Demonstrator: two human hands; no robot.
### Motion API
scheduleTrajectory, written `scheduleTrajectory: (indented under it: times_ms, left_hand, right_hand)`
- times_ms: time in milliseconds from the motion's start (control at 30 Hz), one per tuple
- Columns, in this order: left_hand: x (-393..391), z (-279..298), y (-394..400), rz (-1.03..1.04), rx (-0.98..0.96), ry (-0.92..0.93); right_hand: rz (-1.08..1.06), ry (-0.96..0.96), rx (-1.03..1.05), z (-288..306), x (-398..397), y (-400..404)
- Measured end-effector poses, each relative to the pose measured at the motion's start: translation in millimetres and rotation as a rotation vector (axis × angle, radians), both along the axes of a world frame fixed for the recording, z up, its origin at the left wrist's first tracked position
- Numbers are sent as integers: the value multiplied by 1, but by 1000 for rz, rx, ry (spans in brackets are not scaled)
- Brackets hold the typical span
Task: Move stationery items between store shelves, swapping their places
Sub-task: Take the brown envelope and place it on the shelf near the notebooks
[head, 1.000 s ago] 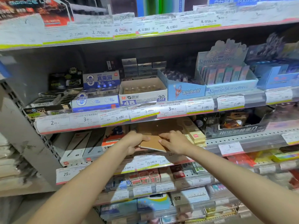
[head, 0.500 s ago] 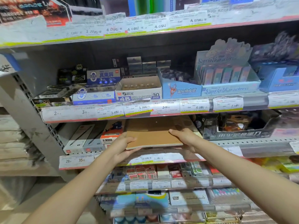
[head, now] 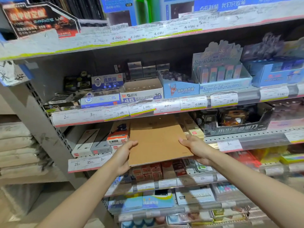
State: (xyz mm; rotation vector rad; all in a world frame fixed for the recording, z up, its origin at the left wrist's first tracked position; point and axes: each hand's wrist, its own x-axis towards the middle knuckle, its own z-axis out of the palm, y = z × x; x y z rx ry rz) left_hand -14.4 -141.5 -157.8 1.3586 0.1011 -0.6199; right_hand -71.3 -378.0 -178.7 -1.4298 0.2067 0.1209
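A flat brown kraft-paper notebook sticks out past the front edge of the third shelf, tilted slightly down toward me. My left hand grips its left edge, thumb on top and fingers underneath. My right hand holds its right edge the same way. More brown notebooks lie further back on the shelf, under the one I hold.
Pen boxes and an orange-white box lie left of the notebook, yellow sticky-note pads and a dark display box to its right. An eraser box and blue displays fill the shelf above. Small red boxes sit just below.
Both hands have pulled the brown notebook out from the shelf toward me. The hands have spread from its near middle to its two side edges, and the view has shifted closer.
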Motion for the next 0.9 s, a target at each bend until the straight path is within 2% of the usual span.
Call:
scheduleTrajectory:
  times_ms: [133, 467, 667, 900]
  left_hand:
    - [-25, 1, 10, -45, -15, -57]
    - [-109, 3, 7, -336, -32, -137]
    - [-140, 7, -43, -505, -57, -167]
    - [-179, 11, -140, -672, -70, -229]
  right_hand:
    - [-55, -15, -2, 1, -45, 12]
    - [-216, -19, 24, 7, -176, 29]
    - [-385, -30, 20, 14, -243, 4]
    - [-577, -43, -4, 19, -314, -54]
